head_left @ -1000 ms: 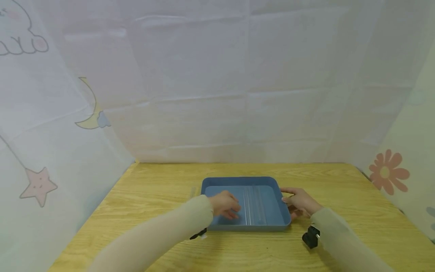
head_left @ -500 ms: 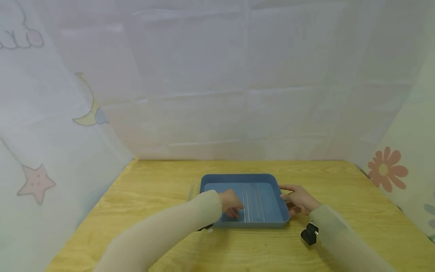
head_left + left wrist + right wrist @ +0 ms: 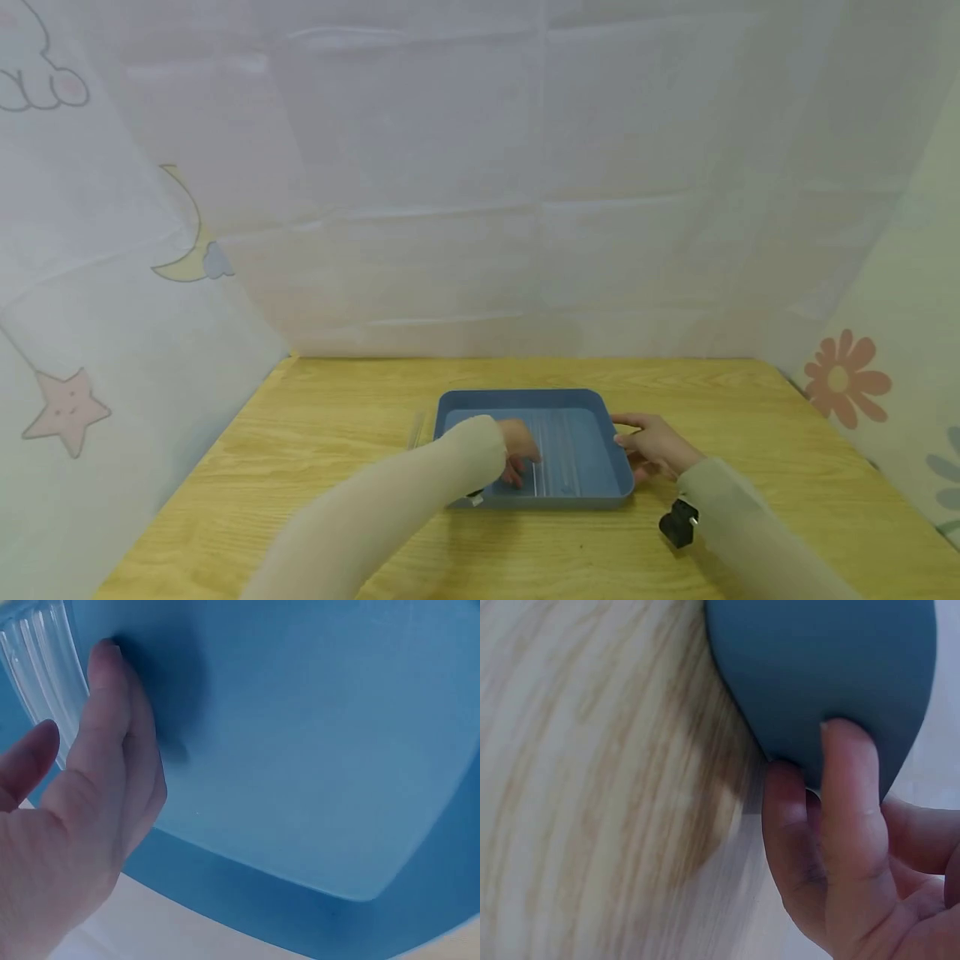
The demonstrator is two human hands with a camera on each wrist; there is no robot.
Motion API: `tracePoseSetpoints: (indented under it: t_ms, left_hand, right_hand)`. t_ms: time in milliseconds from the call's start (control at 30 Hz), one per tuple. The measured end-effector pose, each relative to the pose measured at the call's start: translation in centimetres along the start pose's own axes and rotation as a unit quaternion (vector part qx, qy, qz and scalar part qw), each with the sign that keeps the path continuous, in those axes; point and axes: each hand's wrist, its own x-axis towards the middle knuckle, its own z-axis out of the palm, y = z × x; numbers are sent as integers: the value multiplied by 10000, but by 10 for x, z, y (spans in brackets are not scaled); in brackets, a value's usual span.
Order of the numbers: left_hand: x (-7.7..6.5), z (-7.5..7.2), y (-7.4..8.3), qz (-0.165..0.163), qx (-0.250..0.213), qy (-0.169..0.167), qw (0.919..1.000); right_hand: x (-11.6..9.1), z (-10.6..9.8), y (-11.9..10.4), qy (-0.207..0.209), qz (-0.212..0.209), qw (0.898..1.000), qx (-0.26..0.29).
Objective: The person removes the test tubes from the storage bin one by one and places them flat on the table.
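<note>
A shallow blue tray (image 3: 525, 503) sits on the wooden table. Several long clear rods (image 3: 566, 454) lie side by side in its right half. My left hand (image 3: 519, 450) reaches down into the tray, just left of the rods. In the left wrist view its fingers (image 3: 112, 712) are fairly straight and close together beside the clear rods (image 3: 45, 667), with the thumb apart; nothing is held. My right hand (image 3: 652, 444) holds the tray's right side. In the right wrist view, fingertips (image 3: 849, 742) press the outer wall and another digit reaches past the rim.
More clear rods (image 3: 416, 429) lie on the table (image 3: 337, 408) left of the tray, partly hidden by the left sleeve. A patterned cloth (image 3: 450, 208) hangs behind and beside the table. A black device (image 3: 678, 523) is strapped at the right wrist.
My left hand has moved right and lower inside the tray, coming up beside the rods. The right hand stays at the tray's right side.
</note>
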Motion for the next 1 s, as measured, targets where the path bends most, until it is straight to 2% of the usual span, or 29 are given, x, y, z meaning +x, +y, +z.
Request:
tracePoseSetpoints:
  t_ms: [167, 300, 433, 567, 733, 833, 1000]
  left_hand:
    - [10, 3, 1, -119, 213, 40, 9997]
    - [10, 4, 2, -144, 350, 64, 9993]
    - [8, 7, -1, -77, 62, 209, 9997]
    - [16, 14, -6, 29, -253, 325, 9991]
    - [29, 22, -7, 91, 115, 362, 9992]
    - [28, 23, -6, 144, 364, 382, 9985]
    - [20, 18, -5, 183, 262, 294, 9991]
  right_hand:
    - [-1, 1, 0, -47, -37, 9998, 182]
    - [-1, 0, 0, -83, -98, 9997, 208]
    - [-2, 0, 0, -98, -54, 9998, 177]
    - [-4, 1, -1, -89, -57, 9999, 130]
    - [-4, 0, -1, -107, -63, 9999, 99]
    - [-3, 0, 0, -107, -41, 9999, 112]
    - [-2, 0, 1, -114, -51, 9998, 145]
